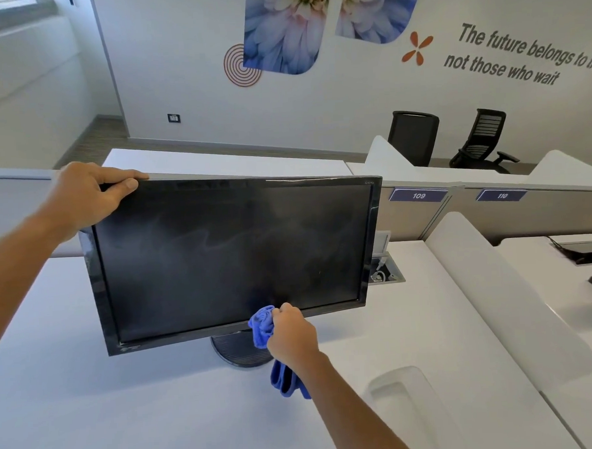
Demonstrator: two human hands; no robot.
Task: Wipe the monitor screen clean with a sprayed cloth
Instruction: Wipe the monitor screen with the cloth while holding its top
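Note:
A black monitor point(228, 254) stands on a round base on the white desk point(92, 403), its dark screen showing faint wavy smears. My left hand point(86, 196) grips the monitor's top left corner, thumb on the front bezel. My right hand point(291, 333) holds a bunched blue cloth point(262, 324) pressed against the lower bezel near the screen's bottom middle. The cloth's loose end hangs below my wrist.
A white curved divider point(494, 300) separates this desk from the one on the right. A cable hatch point(385, 271) lies behind the monitor's right edge. Partition panels labelled 109 and 110 stand behind; two black office chairs point(453, 139) sit by the far wall.

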